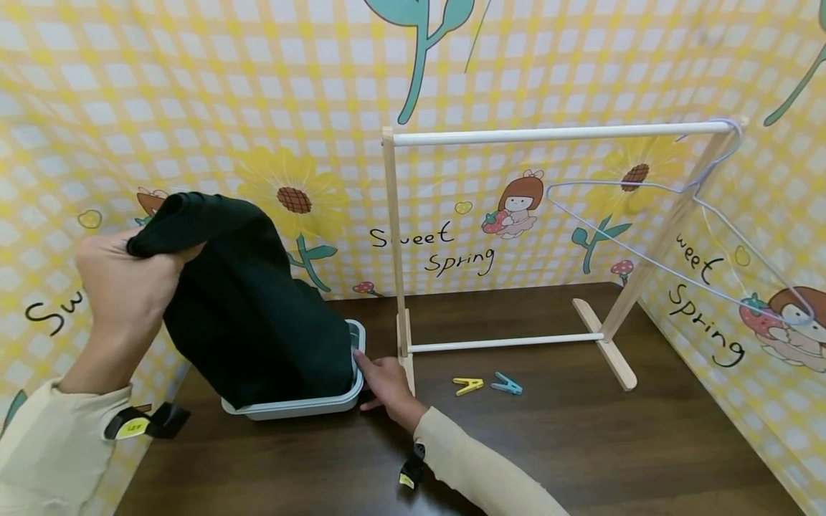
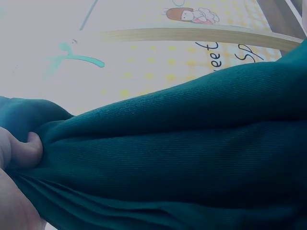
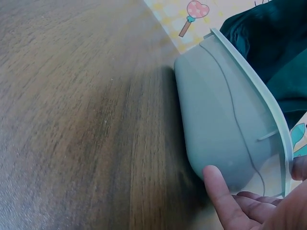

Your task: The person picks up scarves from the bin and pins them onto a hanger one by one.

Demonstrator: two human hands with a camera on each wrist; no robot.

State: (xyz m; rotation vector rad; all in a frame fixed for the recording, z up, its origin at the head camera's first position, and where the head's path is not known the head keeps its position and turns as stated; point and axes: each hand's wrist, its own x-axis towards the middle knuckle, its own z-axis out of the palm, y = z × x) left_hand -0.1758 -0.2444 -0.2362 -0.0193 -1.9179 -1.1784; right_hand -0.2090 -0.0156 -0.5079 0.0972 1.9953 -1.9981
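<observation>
Dark green cloth (image 1: 258,308), 1 end raised, lower part in grey tray (image 1: 297,408), could tip the tray if yanked with folds snagging; long axis slants, raised end pointing upper left. Left hand (image 1: 129,279) grips that end, right hand (image 1: 387,387) pinches tray edge.

The checked backdrop cloth (image 1: 310,93) carries black handwritten-style lettering. In the head view, "Sweet Spring" (image 1: 459,260) reads in full at the middle of the frame; at the right it shows as "weet Spring" (image 1: 723,351), and at the left edge only "Sw" (image 1: 54,313) is visible. Upper right in the left wrist view, "eet" and "Sp" run sideways. A yellow label (image 1: 132,428), lower left in the head view, has marks too small to read.
</observation>
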